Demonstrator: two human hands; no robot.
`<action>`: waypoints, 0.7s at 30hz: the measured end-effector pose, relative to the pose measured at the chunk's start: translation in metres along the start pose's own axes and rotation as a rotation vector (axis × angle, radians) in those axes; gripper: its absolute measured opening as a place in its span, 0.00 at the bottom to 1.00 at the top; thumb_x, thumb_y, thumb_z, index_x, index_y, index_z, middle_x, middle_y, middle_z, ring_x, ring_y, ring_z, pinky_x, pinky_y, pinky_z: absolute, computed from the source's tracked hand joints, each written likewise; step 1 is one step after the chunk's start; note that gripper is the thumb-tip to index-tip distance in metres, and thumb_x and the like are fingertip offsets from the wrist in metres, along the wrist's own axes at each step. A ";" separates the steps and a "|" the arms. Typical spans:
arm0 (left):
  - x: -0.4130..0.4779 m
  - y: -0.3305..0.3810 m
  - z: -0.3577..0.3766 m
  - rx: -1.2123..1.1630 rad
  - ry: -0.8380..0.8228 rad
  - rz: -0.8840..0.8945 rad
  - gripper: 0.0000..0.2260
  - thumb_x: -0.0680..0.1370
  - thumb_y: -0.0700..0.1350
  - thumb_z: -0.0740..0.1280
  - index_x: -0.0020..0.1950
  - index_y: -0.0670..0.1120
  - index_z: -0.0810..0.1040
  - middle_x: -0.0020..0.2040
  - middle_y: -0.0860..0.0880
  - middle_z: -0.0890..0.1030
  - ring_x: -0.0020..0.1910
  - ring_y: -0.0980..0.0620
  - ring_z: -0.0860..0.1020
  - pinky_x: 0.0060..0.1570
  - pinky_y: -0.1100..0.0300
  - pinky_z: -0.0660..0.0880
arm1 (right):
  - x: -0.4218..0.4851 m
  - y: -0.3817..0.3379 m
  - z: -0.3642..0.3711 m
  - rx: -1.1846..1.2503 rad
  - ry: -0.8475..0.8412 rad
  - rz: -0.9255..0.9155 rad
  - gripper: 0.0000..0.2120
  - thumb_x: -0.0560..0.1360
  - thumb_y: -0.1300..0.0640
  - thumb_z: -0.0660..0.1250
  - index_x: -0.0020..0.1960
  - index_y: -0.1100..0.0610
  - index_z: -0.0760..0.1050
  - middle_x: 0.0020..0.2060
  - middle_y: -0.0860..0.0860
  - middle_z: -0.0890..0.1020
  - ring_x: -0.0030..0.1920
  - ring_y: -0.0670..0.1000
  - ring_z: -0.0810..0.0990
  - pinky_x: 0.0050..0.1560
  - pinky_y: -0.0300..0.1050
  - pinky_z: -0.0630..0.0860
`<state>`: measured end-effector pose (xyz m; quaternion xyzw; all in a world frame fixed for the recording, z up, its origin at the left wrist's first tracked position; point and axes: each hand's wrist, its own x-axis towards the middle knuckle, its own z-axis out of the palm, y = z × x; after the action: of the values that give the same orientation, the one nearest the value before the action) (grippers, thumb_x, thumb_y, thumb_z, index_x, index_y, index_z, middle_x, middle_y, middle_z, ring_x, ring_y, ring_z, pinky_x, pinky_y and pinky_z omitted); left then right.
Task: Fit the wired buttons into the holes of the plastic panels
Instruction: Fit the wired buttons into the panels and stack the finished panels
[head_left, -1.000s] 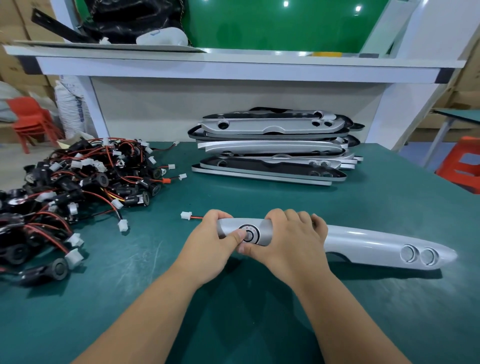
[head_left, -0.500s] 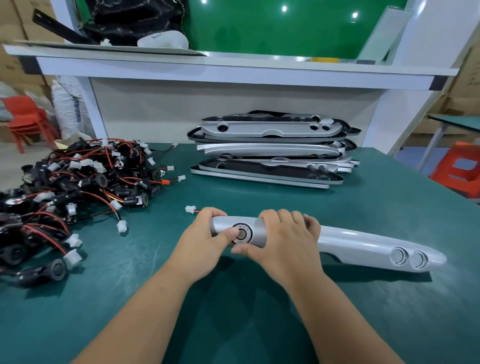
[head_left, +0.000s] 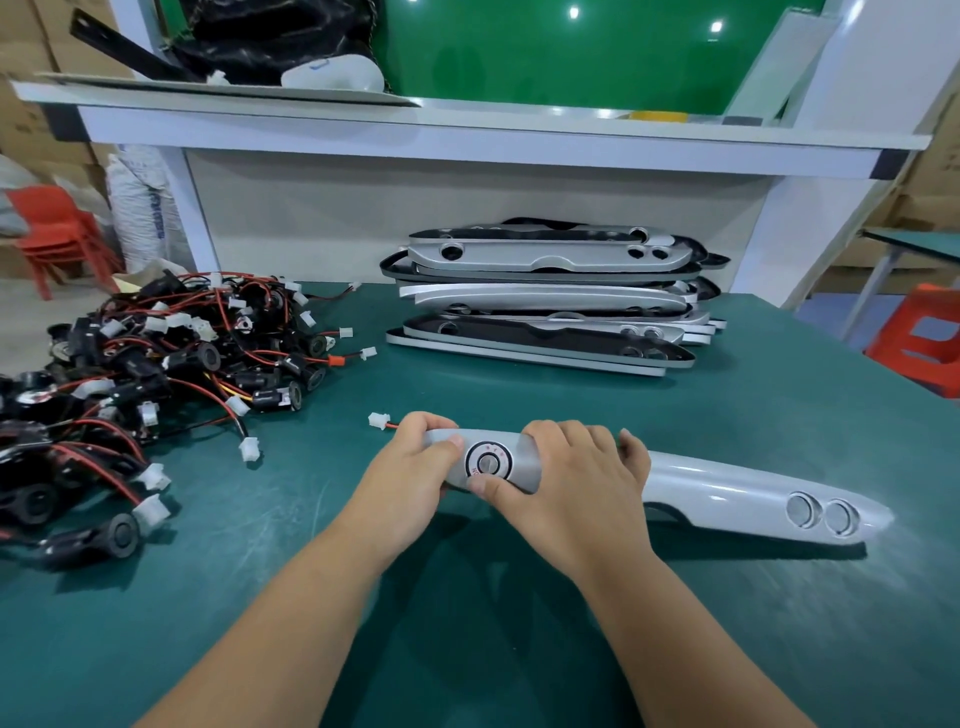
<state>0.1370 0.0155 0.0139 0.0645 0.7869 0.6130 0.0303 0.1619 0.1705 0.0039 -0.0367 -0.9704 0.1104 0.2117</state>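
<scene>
A long silver plastic panel (head_left: 727, 488) lies across the green table in front of me. Its left end carries a round button (head_left: 488, 461) with a black ring, seated in the hole. My left hand (head_left: 410, 473) grips that left end, thumb beside the button. My right hand (head_left: 566, 483) wraps over the panel just right of the button, thumb below it. A white connector (head_left: 378, 420) on a red wire sticks out behind my left hand. Two open round holes (head_left: 821, 513) show near the panel's right end.
A heap of black wired buttons (head_left: 156, 374) with red wires and white plugs fills the left side of the table. A stack of silver panels (head_left: 545, 301) lies at the back under a white shelf (head_left: 467, 135). Red stools stand beyond both table sides.
Both hands have stayed on the panel's left end. The thumbs have drawn apart from the button, so its whole face now shows.
</scene>
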 end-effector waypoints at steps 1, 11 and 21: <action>-0.001 0.002 0.001 0.011 0.005 0.006 0.12 0.72 0.55 0.60 0.50 0.50 0.73 0.46 0.49 0.81 0.43 0.51 0.76 0.51 0.51 0.74 | 0.000 0.000 0.000 0.002 0.002 0.007 0.35 0.62 0.23 0.48 0.56 0.44 0.70 0.49 0.40 0.74 0.57 0.47 0.69 0.67 0.52 0.47; 0.001 -0.001 0.001 0.030 0.000 0.034 0.07 0.77 0.53 0.63 0.51 0.52 0.72 0.47 0.50 0.80 0.46 0.51 0.76 0.55 0.49 0.73 | 0.002 -0.002 0.001 0.002 -0.006 0.035 0.34 0.62 0.22 0.49 0.54 0.45 0.70 0.45 0.41 0.70 0.55 0.49 0.67 0.68 0.54 0.47; 0.011 -0.015 -0.007 0.175 -0.008 0.058 0.13 0.73 0.46 0.72 0.50 0.57 0.70 0.42 0.53 0.80 0.33 0.60 0.74 0.31 0.72 0.69 | 0.000 0.030 -0.003 -0.014 -0.117 -0.099 0.47 0.57 0.20 0.53 0.72 0.39 0.55 0.67 0.39 0.66 0.69 0.45 0.59 0.70 0.55 0.44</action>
<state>0.1245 0.0066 0.0015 0.0923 0.8352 0.5420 0.0100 0.1639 0.2003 -0.0006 0.0162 -0.9825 0.0952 0.1596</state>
